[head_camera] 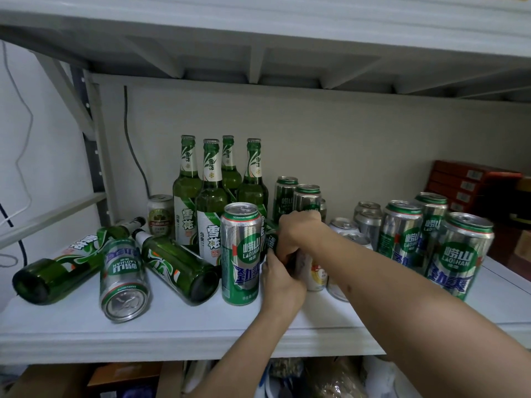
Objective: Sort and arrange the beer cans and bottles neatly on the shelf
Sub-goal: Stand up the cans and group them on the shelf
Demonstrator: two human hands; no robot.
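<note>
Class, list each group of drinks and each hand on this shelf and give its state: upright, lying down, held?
Four green bottles: upright.
Two green bottles: lying down.
Tall Laoshan can: upright.
Tipped Laoshan can: lying down.
Left hand: grip on a partly hidden can.
Right hand: grip on the same can.

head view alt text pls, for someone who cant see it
Both hands, left hand and right hand, grip a green can on a white shelf. Four green bottles stand behind; two more bottles and a fallen can lie at left, upright cans at right.

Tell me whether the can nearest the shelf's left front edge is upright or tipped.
Tipped: the can lies on its side, base facing the camera.
</note>
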